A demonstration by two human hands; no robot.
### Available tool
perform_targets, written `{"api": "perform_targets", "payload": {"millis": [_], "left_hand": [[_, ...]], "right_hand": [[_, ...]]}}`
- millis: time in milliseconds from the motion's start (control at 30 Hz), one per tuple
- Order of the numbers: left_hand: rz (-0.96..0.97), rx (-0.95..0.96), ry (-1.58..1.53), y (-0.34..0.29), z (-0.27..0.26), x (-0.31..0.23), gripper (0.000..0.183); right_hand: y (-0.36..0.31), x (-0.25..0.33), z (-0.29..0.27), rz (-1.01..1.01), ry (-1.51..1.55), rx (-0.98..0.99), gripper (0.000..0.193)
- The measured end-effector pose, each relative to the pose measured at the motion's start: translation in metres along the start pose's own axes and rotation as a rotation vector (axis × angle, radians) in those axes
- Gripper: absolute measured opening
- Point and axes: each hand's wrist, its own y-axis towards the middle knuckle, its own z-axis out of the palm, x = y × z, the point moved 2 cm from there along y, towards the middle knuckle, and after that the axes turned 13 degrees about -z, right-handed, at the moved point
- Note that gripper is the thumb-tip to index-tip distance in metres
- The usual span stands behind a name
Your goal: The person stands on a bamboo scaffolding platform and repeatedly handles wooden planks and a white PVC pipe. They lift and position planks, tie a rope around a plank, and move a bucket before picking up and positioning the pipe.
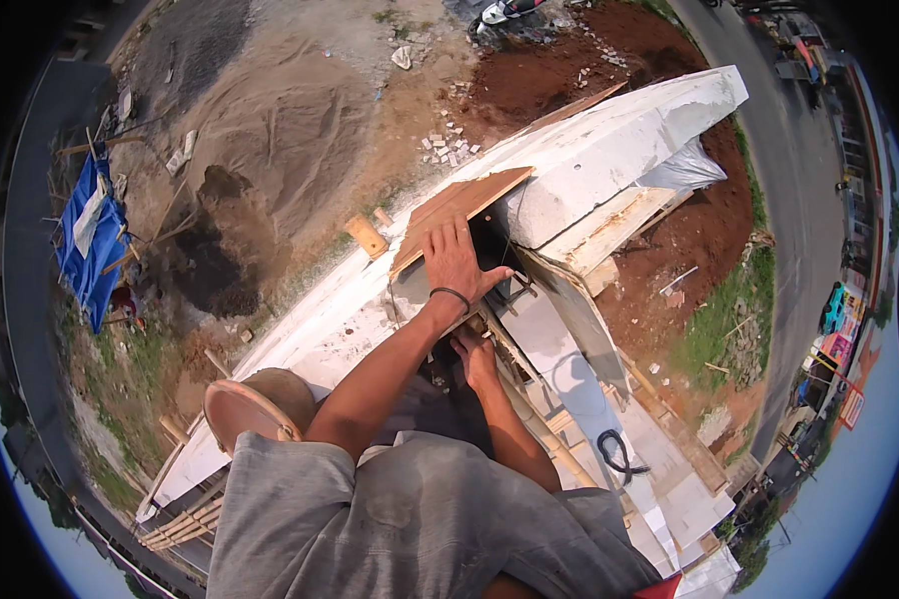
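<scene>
My left hand (454, 258), with a dark band at its wrist, lies on the brown plywood board (459, 205). Its fingers are stretched out along the board's near part and the thumb points off to the right. The board rests across the top of a white concrete wall (609, 150), over a dark gap (491, 240). Lower down, my right hand (476, 356) reaches to the gap's near end with its fingers curled; what they grip, if anything, is hidden in shadow.
A round bucket (255, 407) stands left of my left arm. Bamboo poles and planks (559, 454) lie lower right, near a black looped cord (619, 457). A small wood block (367, 238) sits by the wall's left edge. Far below are a sand heap (300, 140) and a road (804, 200).
</scene>
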Motion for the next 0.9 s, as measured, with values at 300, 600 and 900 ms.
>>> {"api": "perform_targets", "payload": {"millis": [300, 600, 900], "left_hand": [[0.078, -0.074, 0.047, 0.008, 0.015, 0.009, 0.113], [0.422, -0.19, 0.009, 0.005, 0.013, 0.024, 0.08], [0.778, 0.194, 0.241, -0.092, 0.041, 0.019, 0.07]], "right_hand": [[0.018, 0.005, -0.005, 0.019, -0.002, 0.01, 0.029], [-0.049, 0.048, -0.039, -0.037, -0.692, 0.313, 0.037], [-0.171, 0.043, -0.228, -0.45, -0.384, -0.713, 0.019]]}}
